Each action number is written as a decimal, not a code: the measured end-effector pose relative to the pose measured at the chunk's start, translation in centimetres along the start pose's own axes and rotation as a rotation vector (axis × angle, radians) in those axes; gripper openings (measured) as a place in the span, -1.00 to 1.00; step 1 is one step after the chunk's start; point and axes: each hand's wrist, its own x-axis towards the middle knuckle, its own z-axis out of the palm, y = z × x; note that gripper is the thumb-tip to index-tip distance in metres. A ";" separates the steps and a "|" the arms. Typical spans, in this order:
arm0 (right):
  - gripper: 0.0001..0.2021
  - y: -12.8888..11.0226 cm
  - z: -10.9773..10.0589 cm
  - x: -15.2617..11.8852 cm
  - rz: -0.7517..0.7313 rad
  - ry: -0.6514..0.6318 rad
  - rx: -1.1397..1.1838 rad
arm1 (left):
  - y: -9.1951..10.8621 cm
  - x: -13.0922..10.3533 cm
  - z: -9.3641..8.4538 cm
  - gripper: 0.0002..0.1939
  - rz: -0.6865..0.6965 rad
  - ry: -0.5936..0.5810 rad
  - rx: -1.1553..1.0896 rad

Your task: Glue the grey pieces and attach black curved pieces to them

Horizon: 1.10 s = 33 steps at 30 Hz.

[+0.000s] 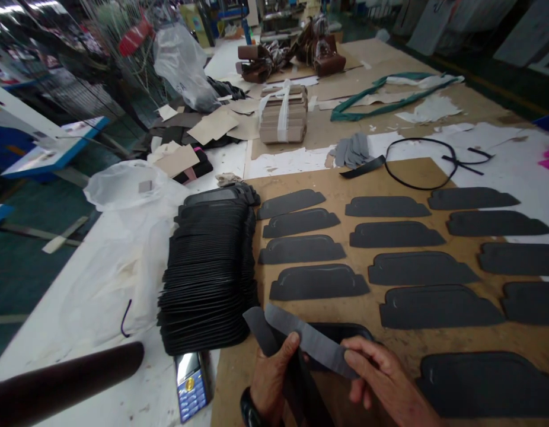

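A light grey strip (321,345) with rounded ends is stretched between my two hands at the front of the table. My left hand (271,379), with a black band on its wrist, grips the left part under its thumb, along with a darker strip (262,332). More dark material hangs below that hand. The right end of the grey strip is pinched between the thumb and fingers of my right hand (381,373). Behind the strip lies a black panel (358,330), partly covered. Flat dark panels (319,282) rest in columns on brown board (328,305) beyond my hands.
A tall fanned stack of black pieces (207,273) stands left, with a keypad phone (191,385) before it. Further off are a tied brown bundle (283,115), small grey pieces (352,150), a black cord (392,172) and a green band (354,110). Clear plastic (118,279) covers the left edge.
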 end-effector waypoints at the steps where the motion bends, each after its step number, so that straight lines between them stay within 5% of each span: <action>1: -0.42 0.1 -0.2 -0.1 0.005 -0.017 0.046 | -0.1 0.2 -0.1 -0.65 -0.007 -0.008 -0.012; 5: -0.50 -0.5 -1.3 0.0 -0.036 0.009 0.047 | -0.9 1.1 -0.7 -0.68 -0.112 -0.147 -0.131; 8: -0.56 -2.2 -1.2 0.6 -0.281 0.109 -0.235 | -1.0 1.2 -0.7 -0.69 -0.194 -0.349 -0.139; 12: -0.80 -4.8 -0.4 1.4 -0.576 0.001 -0.552 | -0.3 1.0 0.5 -0.75 -0.211 -0.520 -0.123; 15: -0.83 -5.7 -1.1 1.7 -0.653 0.056 -0.453 | 0.0 0.9 0.8 -0.77 -0.205 -0.475 -0.131; 19: -0.72 -6.4 -3.9 2.4 -0.407 0.286 -0.354 | 0.1 0.4 -0.7 -0.68 -0.193 -0.232 -0.075; 24: -0.71 -7.6 -5.3 5.6 -0.359 0.144 -0.758 | 3.1 -1.7 -2.8 -0.66 0.039 0.007 0.336; 28: -0.74 -7.5 -4.1 9.0 -0.365 0.077 -1.030 | 4.5 -1.3 -2.7 -0.87 0.310 -0.074 0.869; 33: -0.72 -6.9 -2.9 11.6 -0.348 0.026 -1.164 | 1.8 1.5 -1.0 -0.69 0.458 -0.181 1.375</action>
